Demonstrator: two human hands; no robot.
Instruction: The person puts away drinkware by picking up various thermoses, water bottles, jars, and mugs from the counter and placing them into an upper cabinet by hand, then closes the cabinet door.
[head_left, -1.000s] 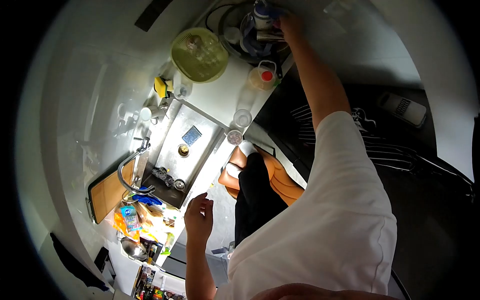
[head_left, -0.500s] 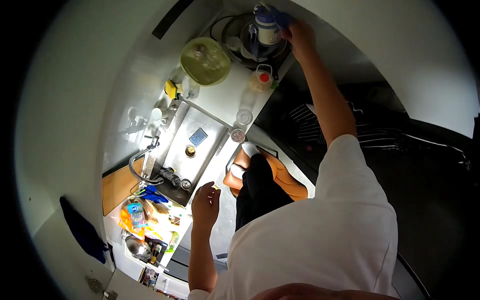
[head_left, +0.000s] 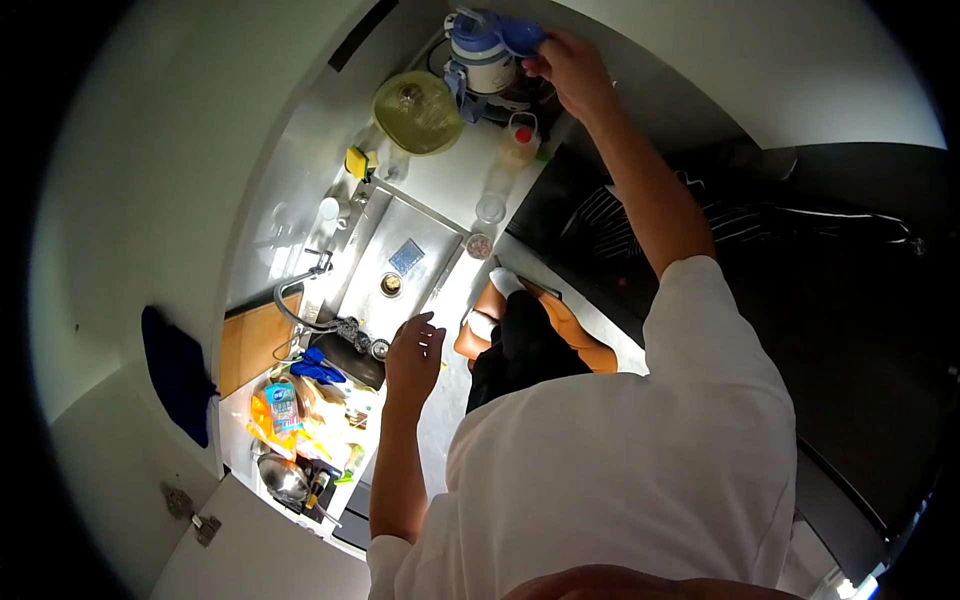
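My right hand (head_left: pixel 574 72), at the top of the view, has its fingers closed on the blue part at the side of a blue-and-white bottle (head_left: pixel 487 66). A grey-blue strap hangs from the bottle, which hides much of the round dark pan behind it. Near the sink's front edge, my left hand (head_left: pixel 415 358) is empty, its fingers loosely bent and slightly apart. A green basin (head_left: pixel 418 113) and a jug with a red cap (head_left: pixel 521 140) stand on the counter near the bottle.
The steel sink (head_left: pixel 390 240) holds a blue sponge (head_left: pixel 406 257). Around it are a tap (head_left: pixel 300 315), a yellow sponge (head_left: pixel 356 162), a white mug (head_left: pixel 332 209) and a wooden board (head_left: pixel 258 345). Bags (head_left: pixel 283 408) and a metal pan (head_left: pixel 284 478) lie lower left. Cabinet doors (head_left: pixel 190 250) hang close.
The bottle looks larger and has shifted left from over the dark pan, with my right hand on its blue part. My left hand has risen slightly in the view, which has itself shifted.
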